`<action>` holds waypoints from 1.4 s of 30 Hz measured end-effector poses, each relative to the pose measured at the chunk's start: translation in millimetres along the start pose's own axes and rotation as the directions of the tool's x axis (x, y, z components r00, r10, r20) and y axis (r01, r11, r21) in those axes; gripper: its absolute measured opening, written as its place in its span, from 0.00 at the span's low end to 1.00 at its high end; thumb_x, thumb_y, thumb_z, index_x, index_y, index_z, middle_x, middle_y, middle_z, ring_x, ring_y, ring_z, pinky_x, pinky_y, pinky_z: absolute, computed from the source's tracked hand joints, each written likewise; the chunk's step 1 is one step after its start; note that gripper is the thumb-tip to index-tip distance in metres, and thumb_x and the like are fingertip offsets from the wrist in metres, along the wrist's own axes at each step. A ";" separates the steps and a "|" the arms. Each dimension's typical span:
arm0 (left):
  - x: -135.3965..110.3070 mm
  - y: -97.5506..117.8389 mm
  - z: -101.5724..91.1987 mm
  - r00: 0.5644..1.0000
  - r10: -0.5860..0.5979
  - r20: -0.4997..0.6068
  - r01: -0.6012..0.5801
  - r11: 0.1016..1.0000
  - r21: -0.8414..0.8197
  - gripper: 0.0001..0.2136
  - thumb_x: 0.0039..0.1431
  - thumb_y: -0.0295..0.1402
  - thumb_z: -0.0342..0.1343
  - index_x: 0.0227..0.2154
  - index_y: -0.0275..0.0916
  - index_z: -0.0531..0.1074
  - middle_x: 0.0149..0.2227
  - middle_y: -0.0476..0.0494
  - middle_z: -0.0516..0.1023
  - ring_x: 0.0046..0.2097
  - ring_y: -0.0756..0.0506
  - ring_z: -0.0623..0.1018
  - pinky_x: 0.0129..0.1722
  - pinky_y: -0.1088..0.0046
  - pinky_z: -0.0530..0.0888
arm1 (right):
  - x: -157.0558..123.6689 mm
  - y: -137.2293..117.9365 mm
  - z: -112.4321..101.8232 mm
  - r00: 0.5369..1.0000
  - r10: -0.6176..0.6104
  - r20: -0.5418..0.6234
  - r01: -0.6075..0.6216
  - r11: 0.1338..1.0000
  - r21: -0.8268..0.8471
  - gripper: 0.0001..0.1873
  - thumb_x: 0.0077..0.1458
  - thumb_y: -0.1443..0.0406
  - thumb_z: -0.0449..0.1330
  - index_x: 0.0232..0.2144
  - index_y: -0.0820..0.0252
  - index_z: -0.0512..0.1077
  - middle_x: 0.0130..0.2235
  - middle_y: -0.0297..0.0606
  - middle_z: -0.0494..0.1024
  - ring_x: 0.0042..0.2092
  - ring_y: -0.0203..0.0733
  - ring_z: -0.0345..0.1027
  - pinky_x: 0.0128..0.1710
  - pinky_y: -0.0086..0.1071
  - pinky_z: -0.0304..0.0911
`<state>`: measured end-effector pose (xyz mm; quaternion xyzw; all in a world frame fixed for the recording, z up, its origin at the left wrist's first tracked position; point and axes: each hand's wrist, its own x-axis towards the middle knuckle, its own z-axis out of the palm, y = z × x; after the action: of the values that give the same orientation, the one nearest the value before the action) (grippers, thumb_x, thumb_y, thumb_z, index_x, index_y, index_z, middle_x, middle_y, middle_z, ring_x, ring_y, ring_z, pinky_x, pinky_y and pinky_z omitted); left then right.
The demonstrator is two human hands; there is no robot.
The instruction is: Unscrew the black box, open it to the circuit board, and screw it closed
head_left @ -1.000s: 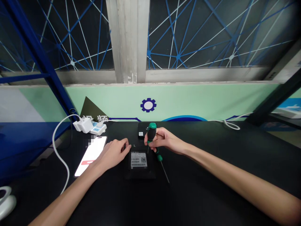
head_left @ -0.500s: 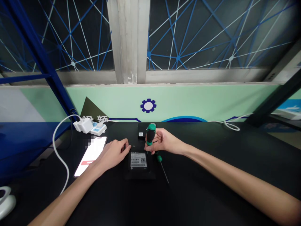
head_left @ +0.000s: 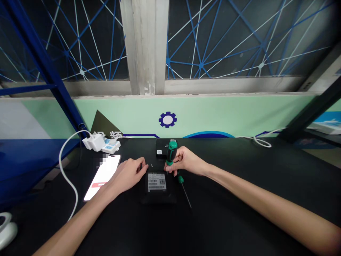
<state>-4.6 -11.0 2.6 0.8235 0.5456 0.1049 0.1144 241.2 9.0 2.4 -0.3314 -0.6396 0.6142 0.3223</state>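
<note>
A flat black device (head_left: 158, 186) with a white label lies on the black table (head_left: 226, 213). My right hand (head_left: 185, 161) is closed round a green-and-black screwdriver (head_left: 171, 153), held upright with its tip at the device's far right corner. My left hand (head_left: 130, 174) rests on the table at the device's far left corner, fingers curled and pinched together; what they hold, if anything, is hidden. A second thin screwdriver (head_left: 185, 190) lies on the table just right of the device. Tiny screws (head_left: 151, 165) lie between my hands.
A lit phone (head_left: 103, 176) lies left of my left hand. Behind it sit a white charger (head_left: 93, 142) with a cable (head_left: 65, 174) and a small white-blue box (head_left: 111, 145). Another black box (head_left: 161, 148) stands behind the screwdriver. A white object (head_left: 6, 233) lies at the bottom left.
My right hand has lowered the green screwdriver slightly and brought it more upright over the device's corner. My left hand has stayed in place.
</note>
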 end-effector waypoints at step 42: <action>-2.0 0.4 -0.4 1.000 0.004 -0.012 -0.004 1.000 -0.008 0.13 0.68 0.41 0.44 0.30 0.42 0.67 0.23 0.51 0.71 0.24 0.47 0.70 0.25 0.72 0.54 | -2.6 0.0 1.2 1.000 -0.022 0.011 0.022 0.999 -0.037 0.17 0.41 0.57 0.76 0.25 0.65 0.77 0.33 0.44 0.85 0.28 0.37 0.76 0.32 0.32 0.73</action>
<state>-5.2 -12.9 3.0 0.8236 0.5442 0.1120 0.1142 241.7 6.1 2.3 -0.3271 -0.6562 0.6002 0.3195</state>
